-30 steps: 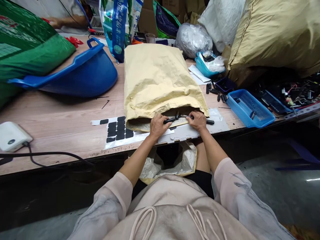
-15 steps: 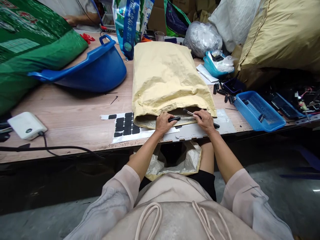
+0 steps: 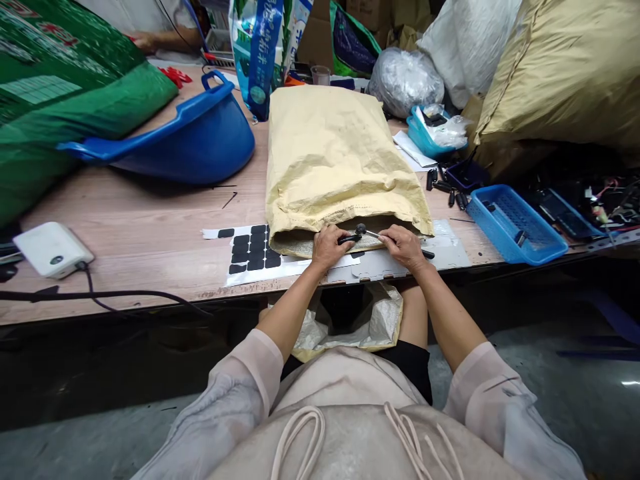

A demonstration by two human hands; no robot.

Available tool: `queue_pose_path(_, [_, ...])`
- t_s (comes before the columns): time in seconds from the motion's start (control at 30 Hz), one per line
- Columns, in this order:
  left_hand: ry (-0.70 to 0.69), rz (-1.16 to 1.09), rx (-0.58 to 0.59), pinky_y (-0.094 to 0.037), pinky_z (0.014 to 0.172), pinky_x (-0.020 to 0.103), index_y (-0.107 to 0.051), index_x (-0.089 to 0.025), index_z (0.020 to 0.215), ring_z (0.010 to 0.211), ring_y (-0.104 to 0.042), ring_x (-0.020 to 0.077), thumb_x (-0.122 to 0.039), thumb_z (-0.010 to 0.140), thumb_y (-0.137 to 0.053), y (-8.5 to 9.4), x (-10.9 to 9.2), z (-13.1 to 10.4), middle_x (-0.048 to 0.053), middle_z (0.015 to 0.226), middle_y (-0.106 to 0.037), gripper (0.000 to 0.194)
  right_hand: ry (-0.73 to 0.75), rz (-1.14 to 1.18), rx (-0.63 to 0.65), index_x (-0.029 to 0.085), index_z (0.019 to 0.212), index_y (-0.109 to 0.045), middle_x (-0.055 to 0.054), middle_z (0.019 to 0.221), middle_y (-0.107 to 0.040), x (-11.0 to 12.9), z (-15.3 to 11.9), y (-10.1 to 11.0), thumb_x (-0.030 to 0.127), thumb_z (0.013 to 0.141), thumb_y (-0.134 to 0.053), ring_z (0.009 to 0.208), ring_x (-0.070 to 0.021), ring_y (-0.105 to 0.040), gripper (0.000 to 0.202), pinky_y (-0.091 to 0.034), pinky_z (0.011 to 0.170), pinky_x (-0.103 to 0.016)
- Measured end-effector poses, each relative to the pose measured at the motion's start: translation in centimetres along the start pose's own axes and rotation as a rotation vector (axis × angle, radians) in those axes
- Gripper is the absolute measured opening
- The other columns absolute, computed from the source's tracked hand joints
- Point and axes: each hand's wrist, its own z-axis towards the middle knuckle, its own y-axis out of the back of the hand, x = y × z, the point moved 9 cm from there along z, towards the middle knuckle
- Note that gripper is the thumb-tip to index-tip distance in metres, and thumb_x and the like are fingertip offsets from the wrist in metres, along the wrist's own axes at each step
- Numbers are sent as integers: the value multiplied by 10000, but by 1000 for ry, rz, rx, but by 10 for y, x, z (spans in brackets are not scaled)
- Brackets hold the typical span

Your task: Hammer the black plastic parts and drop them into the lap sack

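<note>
My left hand (image 3: 330, 247) is closed around a short black elongated piece (image 3: 350, 238), whose end points right. My right hand (image 3: 403, 247) pinches a slim tool with a metal shaft (image 3: 373, 233), a dark rounded head and a black handle end sticking out past the palm. The tool's head sits right at the end of the black piece; whether they touch I cannot tell. Both hands are at the mouth of a big yellow woven sack (image 3: 335, 147) lying on the table. A second sack (image 3: 385, 327), open with a silvery lining, rests on my lap.
A sheet of black square stickers (image 3: 253, 250) lies left of the hands. A blue scoop-shaped basin (image 3: 200, 140) and a white device (image 3: 53, 248) with a cable stand further left. On the right are a blue basket (image 3: 517, 223) and small black parts (image 3: 445, 185). Another person's arm (image 3: 170, 40) shows at the back.
The tool in my right hand has moved left and slightly down, bringing its dark head to the black piece's end. My left hand has barely moved.
</note>
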Motion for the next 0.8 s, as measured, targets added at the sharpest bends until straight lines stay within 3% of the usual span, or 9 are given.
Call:
queue_pose_path(0.1, [-15,-2,-8,-470,932,403,-811,-275,1054,1062,-607,272,-346,898,-794,0,0,0,49,1015,-703,172,24,20,-4,249,1036,-801,-62,932,-735,10,5,2,387,1065,-537,920,-213,-661,298,-494,843,-316])
queue_pose_path(0.2, [-10,3,2,-475,919,403,-806,-267,1031,1064,-608,279,-339,889,-802,0,0,1,55,1016,-705,160,11,-31,83,239,1052,-805,-69,968,-753,18,8,-9,390,1063,-538,944,-213,-657,307,-485,863,-313])
queue_pose_path(0.37, [-15,-6,0,-480,915,411,-802,-267,1012,1058,-612,284,-339,883,-795,1,-2,1,56,995,-705,148,-40,-74,145,239,1057,-813,-70,1000,-762,14,9,-13,365,1052,-531,966,-215,-663,309,-483,878,-313])
queue_pose_path(0.57, [-16,-13,-2,-488,948,425,-802,-254,994,1061,-612,286,-309,862,-789,2,-3,-1,61,1024,-717,144,-107,-183,61,242,1054,-809,-82,1050,-766,-20,13,4,347,1025,-562,1037,-247,-662,270,-476,923,-339])
queue_pose_path(0.7, [-12,-6,6,-494,947,436,-796,-249,969,1069,-615,293,-289,831,-807,3,-5,-2,58,1034,-718,145,-253,-284,62,230,1101,-806,-103,1042,-775,-49,9,-4,366,982,-617,1009,-278,-658,261,-475,912,-367])
queue_pose_path(0.8, [-12,-2,8,-493,948,433,-791,-243,965,1063,-624,287,-266,827,-803,3,-5,-3,56,1039,-720,140,-306,-306,23,217,1129,-798,-118,1042,-777,-56,5,-11,386,979,-612,995,-290,-660,293,-473,893,-373])
